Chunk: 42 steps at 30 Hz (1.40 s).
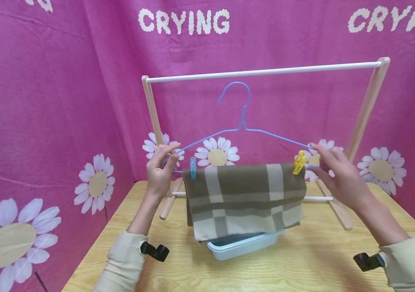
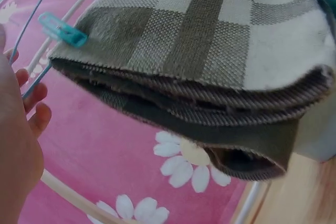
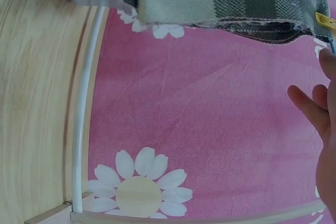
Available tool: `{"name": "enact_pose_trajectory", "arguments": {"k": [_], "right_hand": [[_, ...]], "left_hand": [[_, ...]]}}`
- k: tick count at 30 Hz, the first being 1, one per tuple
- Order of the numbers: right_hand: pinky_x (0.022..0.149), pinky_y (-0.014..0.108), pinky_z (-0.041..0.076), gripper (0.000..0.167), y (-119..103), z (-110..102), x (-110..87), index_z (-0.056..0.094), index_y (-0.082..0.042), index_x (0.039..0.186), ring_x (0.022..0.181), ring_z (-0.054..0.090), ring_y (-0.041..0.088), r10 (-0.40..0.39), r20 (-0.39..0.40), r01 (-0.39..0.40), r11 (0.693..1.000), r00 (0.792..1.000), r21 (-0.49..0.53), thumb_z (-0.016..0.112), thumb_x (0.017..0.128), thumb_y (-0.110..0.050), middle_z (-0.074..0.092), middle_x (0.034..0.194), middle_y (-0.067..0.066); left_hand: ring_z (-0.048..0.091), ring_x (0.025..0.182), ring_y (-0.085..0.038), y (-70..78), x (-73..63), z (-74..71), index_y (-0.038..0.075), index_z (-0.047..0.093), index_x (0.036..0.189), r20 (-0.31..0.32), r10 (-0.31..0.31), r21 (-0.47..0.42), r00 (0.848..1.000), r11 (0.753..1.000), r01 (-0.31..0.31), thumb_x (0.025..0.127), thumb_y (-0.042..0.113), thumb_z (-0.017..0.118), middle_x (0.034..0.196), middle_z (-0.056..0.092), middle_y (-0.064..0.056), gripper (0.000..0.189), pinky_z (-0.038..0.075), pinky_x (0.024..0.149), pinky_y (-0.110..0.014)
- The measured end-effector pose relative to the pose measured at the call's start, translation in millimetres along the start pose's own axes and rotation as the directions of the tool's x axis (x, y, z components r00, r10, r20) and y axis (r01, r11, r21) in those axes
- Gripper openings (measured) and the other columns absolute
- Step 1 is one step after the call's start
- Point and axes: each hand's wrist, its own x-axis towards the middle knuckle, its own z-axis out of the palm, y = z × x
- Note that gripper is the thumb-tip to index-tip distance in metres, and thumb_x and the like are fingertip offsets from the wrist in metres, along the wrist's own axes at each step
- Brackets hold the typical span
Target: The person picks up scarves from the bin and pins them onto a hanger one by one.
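A blue wire clothes hanger (image 1: pixel 243 125) is held up by both hands, one at each end. My left hand (image 1: pixel 161 168) pinches its left corner, and my right hand (image 1: pixel 342 176) grips the right corner. Over the hanger's lower bar hangs a folded brown and cream checked cloth (image 1: pixel 244 198), perhaps a scarf. A blue clothespin (image 1: pixel 193 168) clips it near the left end, and a yellow clothespin (image 1: pixel 299 163) near the right. In the left wrist view the cloth (image 2: pixel 173 35) shows several folded layers beside the left fingers. The hanger's hook stands below the rack's top rail, apart from it.
Behind the hanger stands a wooden rack with a white top rail (image 1: pixel 265 73) and a lower white rail (image 1: pixel 318 198). A pale blue plastic tub (image 1: pixel 244 247) sits on the wooden table (image 1: pixel 178 259) under the cloth. A pink flowered curtain (image 1: pixel 65 101) encloses the back and sides.
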Motion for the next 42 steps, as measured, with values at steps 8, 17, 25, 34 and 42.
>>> {"name": "enact_pose_trajectory", "arguments": {"k": [8,17,25,34,42], "right_hand": [[0.065,0.007,0.037,0.058,-0.6,-5.3,-2.9,0.06,0.009,0.125,0.077,0.039,0.001,0.023,-0.062,-0.023,1.0,0.998,0.008,0.052,0.101,-0.043,0.046,0.079,0.01],[0.058,0.007,0.037,0.057,-6.1,-11.0,-2.2,0.06,0.008,0.128,0.07,0.038,-0.008,0.047,-0.094,-0.049,0.998,0.994,-0.026,0.053,0.101,-0.042,0.048,0.079,0.013],[0.058,0.006,0.034,0.06,-8.9,-12.7,-4.8,0.063,0.009,0.12,0.069,0.037,-0.009,0.083,-0.173,-0.093,0.994,0.982,-0.053,0.055,0.099,-0.046,0.048,0.077,0.015],[0.064,0.008,0.029,0.06,-17.5,-12.1,-2.7,0.065,0.009,0.113,0.072,0.034,-0.002,0.127,-0.23,-0.152,0.984,0.965,-0.093,0.055,0.098,-0.048,0.049,0.077,0.017],[0.066,0.001,0.033,0.058,-12.4,-19.4,-10.6,0.066,0.006,0.119,0.073,0.037,-0.012,0.165,-0.235,-0.189,0.978,0.958,-0.085,0.056,0.098,-0.048,0.051,0.08,0.019]], "left_hand": [[0.06,0.05,-0.011,-17.1,-9.5,-12.5,-0.008,0.061,0.123,0.006,-0.246,-0.07,0.969,0.967,0.245,0.107,0.022,0.045,0.081,0.064,0.003,0.038,0.049,0.044,-0.024],[0.06,0.07,-0.013,-79.2,-44.4,-38.6,-0.002,0.065,0.122,-0.068,-0.382,0.19,0.922,0.902,0.388,0.101,0.012,0.057,0.093,0.058,-0.008,0.026,0.051,0.057,-0.016],[0.052,0.117,-0.032,-120.0,-73.8,-51.9,0.015,0.036,0.152,-0.04,-0.507,0.461,0.861,0.755,0.466,0.096,0.019,0.066,0.143,0.039,-0.014,0.064,0.048,0.096,-0.047],[0.053,0.126,-0.036,-138.0,-97.0,-56.1,0.025,0.034,0.155,0.093,-0.547,0.547,0.832,0.726,0.417,0.099,0.015,0.06,0.155,0.034,-0.012,0.062,0.048,0.102,-0.051],[0.064,0.107,-0.032,-144.3,-101.5,-50.0,0.023,0.04,0.152,0.073,-0.524,0.636,0.849,0.68,0.365,0.095,0.006,0.065,0.139,0.051,-0.011,0.065,0.056,0.087,-0.046]]}}
